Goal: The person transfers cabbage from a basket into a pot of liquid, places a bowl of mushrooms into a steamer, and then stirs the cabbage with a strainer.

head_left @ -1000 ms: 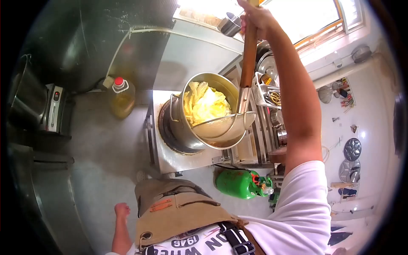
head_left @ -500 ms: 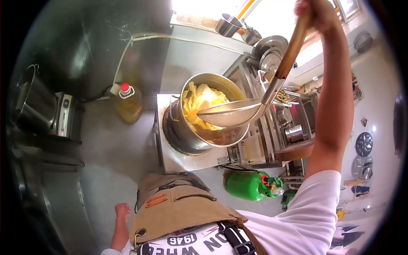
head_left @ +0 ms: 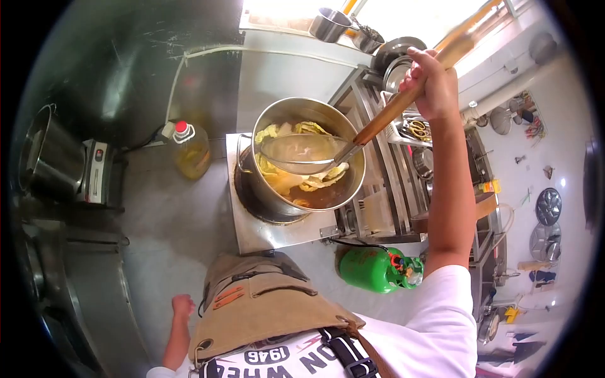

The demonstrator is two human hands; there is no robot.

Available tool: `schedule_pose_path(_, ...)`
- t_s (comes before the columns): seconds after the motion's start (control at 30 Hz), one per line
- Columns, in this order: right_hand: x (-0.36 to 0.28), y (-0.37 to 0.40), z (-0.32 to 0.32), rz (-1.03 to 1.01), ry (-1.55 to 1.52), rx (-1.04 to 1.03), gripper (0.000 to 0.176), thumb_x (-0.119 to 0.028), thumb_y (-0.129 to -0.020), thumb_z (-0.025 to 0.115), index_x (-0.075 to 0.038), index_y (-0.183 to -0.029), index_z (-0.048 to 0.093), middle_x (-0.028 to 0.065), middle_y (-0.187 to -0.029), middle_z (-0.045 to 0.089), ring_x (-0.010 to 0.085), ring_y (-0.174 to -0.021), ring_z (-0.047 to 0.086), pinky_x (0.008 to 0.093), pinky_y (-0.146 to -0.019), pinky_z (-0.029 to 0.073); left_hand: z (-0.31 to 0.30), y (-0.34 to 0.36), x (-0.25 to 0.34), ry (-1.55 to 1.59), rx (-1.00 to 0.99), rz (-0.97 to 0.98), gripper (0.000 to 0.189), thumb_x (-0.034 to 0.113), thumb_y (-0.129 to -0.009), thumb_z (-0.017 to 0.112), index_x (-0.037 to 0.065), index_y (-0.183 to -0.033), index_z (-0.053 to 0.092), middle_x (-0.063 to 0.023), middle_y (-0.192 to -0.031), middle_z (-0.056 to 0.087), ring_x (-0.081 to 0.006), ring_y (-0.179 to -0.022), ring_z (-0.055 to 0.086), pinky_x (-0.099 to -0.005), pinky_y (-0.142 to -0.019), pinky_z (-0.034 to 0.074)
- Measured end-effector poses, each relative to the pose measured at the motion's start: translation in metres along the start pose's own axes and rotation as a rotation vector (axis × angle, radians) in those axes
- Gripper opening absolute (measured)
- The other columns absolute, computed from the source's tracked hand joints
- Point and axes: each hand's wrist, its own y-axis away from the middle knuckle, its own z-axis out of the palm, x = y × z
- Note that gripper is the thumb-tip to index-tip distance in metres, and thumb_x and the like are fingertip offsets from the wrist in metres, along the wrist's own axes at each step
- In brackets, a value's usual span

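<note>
My right hand point(head_left: 433, 82) is wrapped round the long wooden handle of a large metal strainer ladle point(head_left: 302, 153). The ladle's bowl lies inside a tall steel pot point(head_left: 309, 104), among yellow-green cabbage leaves point(head_left: 324, 179) and brown broth point(head_left: 331, 197). A few pale bits show in the bowl. The pot stands on a burner set in a steel-topped stove point(head_left: 252, 236). Low at my side, away from the pot, my left hand point(head_left: 183, 305) hangs with its fingers curled, and I see nothing in it.
A green gas cylinder point(head_left: 368, 269) stands right of the stove, with a hose attached. An oil jug point(head_left: 191, 154) with a red cap is on the floor to the left. Beyond the pot are a metal rack point(head_left: 403, 179), a basket of utensils point(head_left: 397, 133) and pans by the window.
My right hand has come down and left, and the ladle's bowl has moved from above the leaves down into the pot. The heap of leaves is now lower and more spread out.
</note>
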Motion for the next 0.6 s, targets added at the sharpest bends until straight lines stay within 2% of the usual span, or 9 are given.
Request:
schedule_pose_path(0.1,0.008,0.014,-0.016,0.048,-0.001,-0.008,0.018,-0.009,-0.081,0.066,-0.008,-0.076,0.048,0.0008,-0.057,0.045,0.0125,-0.046,0.047,0.0308,-0.048,0.045,-0.001,-0.017,-0.019,-0.322,0.01,0.152,0.015,0.016,-0.073,0.058,0.009,-0.06,0.056,-0.0097,-0.06,0.057,-0.0274,-0.054,0.057,-0.0391,-0.044,0.042)
schedule_pose_path(0.13,0.01,0.017,-0.022,0.049,-0.011,-0.007,0.018,-0.008,-0.08,0.066,-0.008,-0.077,0.048,0.0007,-0.057,0.045,0.0123,-0.046,0.046,0.0308,-0.047,0.045,-0.002,-0.028,-0.032,-0.52,0.008,0.254,0.014,0.016,-0.072,0.058,0.009,-0.06,0.057,-0.01,-0.06,0.057,-0.0281,-0.055,0.058,-0.0397,-0.045,0.043)
schedule_pose_path(0.17,0.016,0.015,-0.032,0.076,-0.084,0.017,0.021,-0.006,-0.076,0.071,-0.006,-0.073,0.05,0.0055,-0.058,0.048,0.0179,-0.044,0.049,0.0332,-0.045,0.045,-0.006,-0.043,-0.047,-0.775,0.005,0.389,0.014,0.017,-0.072,0.059,0.009,-0.06,0.058,-0.0103,-0.061,0.058,-0.0289,-0.056,0.059,-0.0402,-0.045,0.044)
schedule_pose_path(0.23,0.022,0.021,-0.046,0.107,-0.122,0.019,0.022,-0.005,-0.076,0.07,-0.006,-0.072,0.048,0.0055,-0.058,0.048,0.018,-0.044,0.049,0.0342,-0.046,0.045,-0.007,-0.065,-0.069,-1.284,0.025,0.712,0.014,0.018,-0.071,0.06,0.009,-0.06,0.06,-0.0109,-0.061,0.06,-0.0303,-0.058,0.06,-0.0414,-0.047,0.045)
schedule_pose_path(0.33,0.026,0.035,-0.061,0.107,-0.124,0.09,0.021,-0.003,-0.077,0.068,-0.006,-0.073,0.047,0.006,-0.058,0.048,0.0184,-0.045,0.049,0.0347,-0.047,0.045,-0.006,-0.023,-0.023,-1.257,0.071,0.902,0.013,0.02,-0.068,0.061,0.009,-0.062,0.062,-0.0145,-0.067,0.062,-0.0358,-0.064,0.061,-0.0426,-0.056,0.048)
schedule_pose_path(0.43,0.036,0.051,-0.086,0.087,-0.163,0.142,0.02,-0.002,-0.077,0.067,-0.006,-0.076,0.047,0.0051,-0.056,0.047,0.0183,-0.045,0.049,0.0346,-0.048,0.046,-0.006,-0.032,-0.01,-1.224,-0.075,0.838,0.013,0.022,-0.066,0.062,0.009,-0.063,0.064,-0.0167,-0.067,0.062,-0.0366,-0.065,0.061,-0.0467,-0.059,0.047)
schedule_pose_path(0.53,0.039,0.074,-0.108,0.071,-0.23,0.321,0.02,-0.007,-0.08,0.067,-0.008,-0.074,0.047,0.0035,-0.057,0.047,0.0167,-0.047,0.048,0.035,-0.049,0.046,-0.002,-0.053,-0.006,-1.18,-0.05,0.743,0.014,0.023,-0.065,0.064,0.009,-0.063,0.064,-0.0171,-0.068,0.062,-0.0373,-0.066,0.061,-0.0466,-0.06,0.047)
schedule_pose_path(0.6,0.036,0.092,-0.123,0.048,-0.259,0.463,0.021,-0.012,-0.082,0.068,-0.009,-0.073,0.049,0.0015,-0.057,0.046,0.0148,-0.049,0.048,0.0348,-0.051,0.046,-0.002,-0.054,0.01,-1.254,-0.046,0.854,0.015,0.023,-0.065,0.064,0.008,-0.062,0.063,-0.0169,-0.067,0.063,-0.0374,-0.065,0.061,-0.0463,-0.061,0.048)
